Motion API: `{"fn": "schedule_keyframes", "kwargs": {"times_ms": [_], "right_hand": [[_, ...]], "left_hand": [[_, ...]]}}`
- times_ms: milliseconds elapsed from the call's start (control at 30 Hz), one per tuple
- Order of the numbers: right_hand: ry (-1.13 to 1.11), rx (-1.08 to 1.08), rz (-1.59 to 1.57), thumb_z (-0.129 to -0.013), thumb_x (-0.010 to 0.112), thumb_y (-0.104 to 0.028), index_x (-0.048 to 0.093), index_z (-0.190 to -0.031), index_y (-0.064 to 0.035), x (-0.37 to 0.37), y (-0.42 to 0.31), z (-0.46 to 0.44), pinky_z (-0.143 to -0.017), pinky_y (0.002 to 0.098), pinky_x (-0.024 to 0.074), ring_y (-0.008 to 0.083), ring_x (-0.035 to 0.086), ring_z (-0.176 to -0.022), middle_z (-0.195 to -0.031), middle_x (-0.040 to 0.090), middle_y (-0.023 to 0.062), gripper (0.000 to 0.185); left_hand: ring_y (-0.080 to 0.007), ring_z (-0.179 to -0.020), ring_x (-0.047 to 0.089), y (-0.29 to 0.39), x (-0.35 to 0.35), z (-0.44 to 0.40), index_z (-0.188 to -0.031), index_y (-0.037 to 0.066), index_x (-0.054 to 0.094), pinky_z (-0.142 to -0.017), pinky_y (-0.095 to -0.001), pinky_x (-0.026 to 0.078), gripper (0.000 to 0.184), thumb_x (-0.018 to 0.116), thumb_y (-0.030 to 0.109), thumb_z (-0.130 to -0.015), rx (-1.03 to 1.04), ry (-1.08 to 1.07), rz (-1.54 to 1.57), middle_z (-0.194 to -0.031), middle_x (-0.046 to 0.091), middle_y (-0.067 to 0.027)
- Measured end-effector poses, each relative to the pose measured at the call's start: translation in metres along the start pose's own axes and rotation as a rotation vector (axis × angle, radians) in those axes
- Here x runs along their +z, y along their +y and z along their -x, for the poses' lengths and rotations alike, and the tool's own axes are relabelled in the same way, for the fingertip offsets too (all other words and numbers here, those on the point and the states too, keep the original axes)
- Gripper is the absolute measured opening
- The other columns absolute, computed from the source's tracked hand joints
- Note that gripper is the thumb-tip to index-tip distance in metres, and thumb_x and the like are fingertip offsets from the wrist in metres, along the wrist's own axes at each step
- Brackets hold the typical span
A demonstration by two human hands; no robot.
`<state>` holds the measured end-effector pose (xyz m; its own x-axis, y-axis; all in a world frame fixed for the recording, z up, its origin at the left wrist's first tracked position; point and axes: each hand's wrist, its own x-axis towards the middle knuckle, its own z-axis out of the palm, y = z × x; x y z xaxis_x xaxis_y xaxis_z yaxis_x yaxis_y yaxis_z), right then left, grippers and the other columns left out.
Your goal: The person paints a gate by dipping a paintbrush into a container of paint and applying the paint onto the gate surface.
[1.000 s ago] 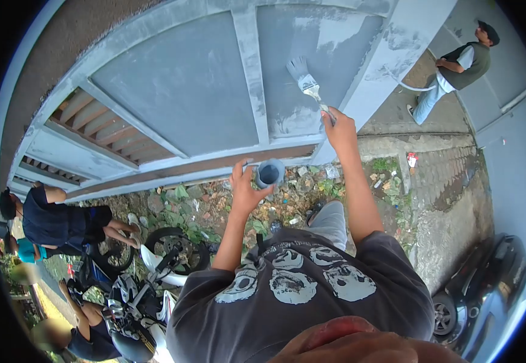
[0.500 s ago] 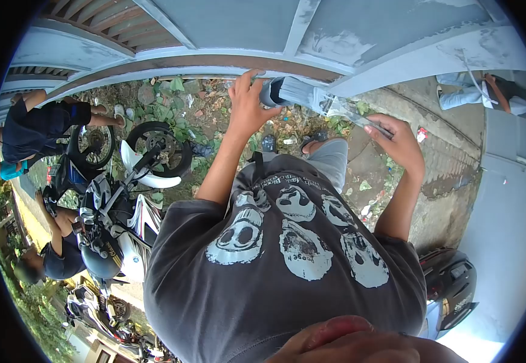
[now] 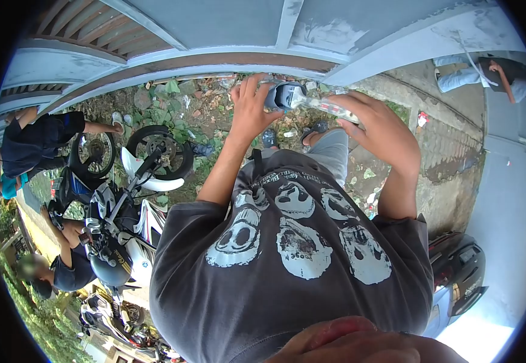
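My left hand (image 3: 251, 109) is wrapped round a small paint container (image 3: 277, 97), its inside coated grey-blue. The container is tilted with its mouth toward my right hand (image 3: 381, 127), which grips a paintbrush (image 3: 320, 105) by the handle. The brush's bristles, covered in grey-blue paint, are at the container's mouth and partly inside it. Just beyond both hands runs a wood-and-panel wall (image 3: 233, 27), painted grey-blue with white patchy areas. A bare brown strip (image 3: 227, 61) crosses its lower part.
Motorbikes (image 3: 124, 212) stand close on my left, with people (image 3: 39, 145) beside them. At the far right another person (image 3: 505, 78) is near a long pole (image 3: 471, 57). Leaves and litter (image 3: 175, 115) cover the soil below. A dark vehicle part (image 3: 456, 272) shows at lower right.
My right hand has moved left and turned, bringing the brush closer and its bristles deeper into the container's mouth. My left hand stays nearly in place with the container.
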<state>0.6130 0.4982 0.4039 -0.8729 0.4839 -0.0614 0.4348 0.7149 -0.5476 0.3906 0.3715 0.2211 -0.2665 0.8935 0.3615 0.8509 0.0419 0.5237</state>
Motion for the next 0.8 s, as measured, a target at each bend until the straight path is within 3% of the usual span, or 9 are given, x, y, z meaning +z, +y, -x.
{"fn": "schedule_keyframes", "kwargs": {"times_ms": [67,133,167,233,333,467,600,733,800], "right_hand": [[0.030,-0.048,-0.152,-0.090,0.070,-0.018,0.065,-0.114,-0.0086,0.003,0.000,-0.008,-0.072,0.0420,0.0517,0.0319,0.067,-0.076,-0.103,0.069,0.0147,0.026],[0.117,0.070,-0.234,-0.091,0.072,-0.020,0.064,-0.111,-0.0071,0.015,0.004,-0.013,-0.060,0.0365,0.0514,0.0211,0.064,-0.061,-0.091,0.068,0.0130,0.025],[0.114,0.065,-0.235,-0.091,0.072,-0.020,0.064,-0.111,-0.0071,0.026,0.003,-0.016,-0.060,0.0365,0.0514,0.0211,0.064,-0.061,-0.091,0.068,0.0130,0.025],[0.244,0.103,-0.471,-0.094,0.071,-0.023,0.064,-0.109,-0.0054,0.054,0.006,-0.020,-0.046,0.0293,0.0444,0.0102,0.055,-0.051,-0.076,0.065,0.0072,0.023],[0.325,0.097,-0.456,-0.096,0.069,-0.022,0.065,-0.106,-0.0030,0.083,0.014,-0.018,-0.041,0.0254,0.0424,0.0054,0.055,-0.052,-0.068,0.062,0.0035,0.022],[0.485,0.122,-0.584,-0.096,0.068,-0.017,0.065,-0.102,-0.0014,0.073,-0.002,-0.013,-0.042,0.0255,0.0428,0.0049,0.053,-0.051,-0.067,0.061,0.0031,0.017],[0.354,0.052,-0.354,-0.094,0.071,-0.015,0.065,-0.100,-0.0032,0.081,0.010,-0.025,-0.049,0.0270,0.0451,0.0091,0.057,-0.053,-0.068,0.063,0.0051,0.014],[0.502,0.009,-0.398,-0.093,0.071,-0.019,0.065,-0.100,-0.0048,0.089,0.006,-0.024,-0.049,0.0287,0.0437,0.0113,0.053,-0.051,-0.065,0.061,0.0053,0.017],[0.443,0.052,-0.381,-0.094,0.070,-0.018,0.065,-0.099,-0.0044,0.086,0.008,-0.026,-0.049,0.0281,0.0435,0.0101,0.053,-0.051,-0.065,0.060,0.0043,0.016]], "left_hand": [[-0.0322,-0.123,0.049,0.003,0.001,0.000,-0.117,0.008,0.061,-0.099,-0.0496,0.032,0.074,0.093,0.024,-0.053,-0.011,0.009,0.032,-0.133,0.052,-0.0099],[-0.0321,-0.123,0.049,0.004,0.005,0.003,-0.116,0.008,0.062,-0.100,-0.0484,0.032,0.071,0.092,0.023,-0.053,-0.034,0.053,0.083,-0.132,0.053,-0.0094],[-0.0321,-0.123,0.049,0.004,0.006,0.004,-0.116,0.008,0.062,-0.100,-0.0484,0.032,0.071,0.092,0.023,-0.053,-0.037,0.056,0.080,-0.132,0.053,-0.0094],[-0.0319,-0.123,0.049,0.004,0.010,0.007,-0.115,0.008,0.063,-0.100,-0.0473,0.033,0.070,0.092,0.022,-0.053,-0.066,0.042,0.134,-0.132,0.053,-0.0094],[-0.0316,-0.123,0.049,0.003,0.012,0.008,-0.116,0.008,0.063,-0.101,-0.0470,0.033,0.071,0.092,0.022,-0.053,-0.078,0.023,0.143,-0.132,0.053,-0.0096],[-0.0310,-0.123,0.049,0.001,0.010,0.007,-0.116,0.008,0.063,-0.100,-0.0466,0.033,0.070,0.091,0.020,-0.053,-0.079,0.044,0.144,-0.132,0.054,-0.0093],[-0.0323,-0.126,0.048,0.004,0.011,0.002,-0.117,0.009,0.063,-0.102,-0.0458,0.032,0.069,0.089,0.021,-0.055,-0.069,0.013,0.141,-0.132,0.054,-0.0103],[-0.0322,-0.125,0.049,0.002,0.011,-0.001,-0.116,0.009,0.063,-0.101,-0.0456,0.032,0.067,0.089,0.021,-0.056,-0.067,0.035,0.137,-0.132,0.054,-0.0102],[-0.0319,-0.125,0.049,0.004,0.010,-0.002,-0.116,0.009,0.063,-0.101,-0.0453,0.032,0.067,0.089,0.022,-0.056,-0.067,0.037,0.119,-0.132,0.054,-0.0100]]}}
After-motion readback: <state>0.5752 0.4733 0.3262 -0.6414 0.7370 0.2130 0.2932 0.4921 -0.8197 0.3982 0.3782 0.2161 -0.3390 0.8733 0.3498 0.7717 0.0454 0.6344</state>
